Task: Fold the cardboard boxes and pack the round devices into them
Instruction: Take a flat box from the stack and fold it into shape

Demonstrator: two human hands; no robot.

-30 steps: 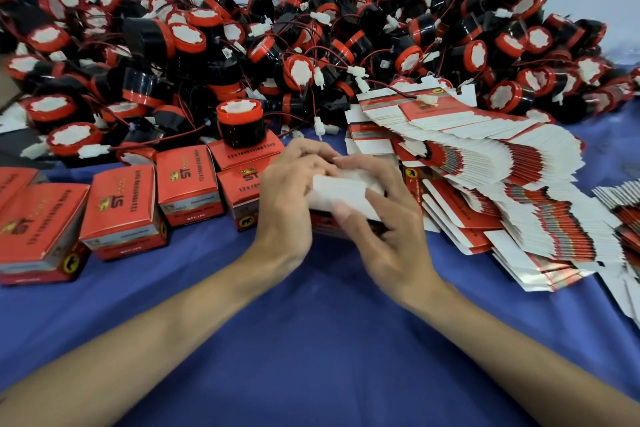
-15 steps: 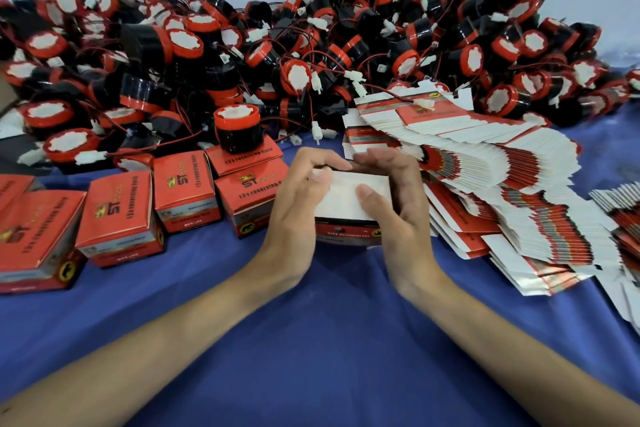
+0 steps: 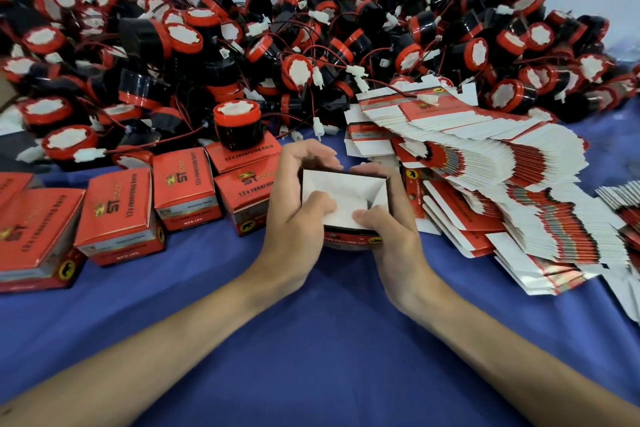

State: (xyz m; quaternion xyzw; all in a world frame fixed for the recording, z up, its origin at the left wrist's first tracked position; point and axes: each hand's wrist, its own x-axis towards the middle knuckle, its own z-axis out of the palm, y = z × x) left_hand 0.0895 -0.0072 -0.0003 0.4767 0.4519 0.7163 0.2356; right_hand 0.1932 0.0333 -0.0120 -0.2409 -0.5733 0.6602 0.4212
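A small red cardboard box [image 3: 346, 198] with white inner flaps sits between both hands just above the blue cloth. My left hand [image 3: 298, 215] grips its left side, thumb pressing a white flap down. My right hand [image 3: 391, 229] grips its right side, thumb on the near flap. One round black-and-red device [image 3: 237, 125] stands upright on a closed box behind my left hand. A big heap of round devices [image 3: 311, 45] with red wires fills the back.
Several closed red boxes [image 3: 117, 215] stand in a row at the left on the blue cloth [image 3: 311, 340]. A fanned stack of flat unfolded boxes [image 3: 502, 191] lies at the right, reaching toward the right edge.
The box has turned so its open white end faces up, and both thumbs have moved onto the inner flaps. The hands have come slightly nearer to me.
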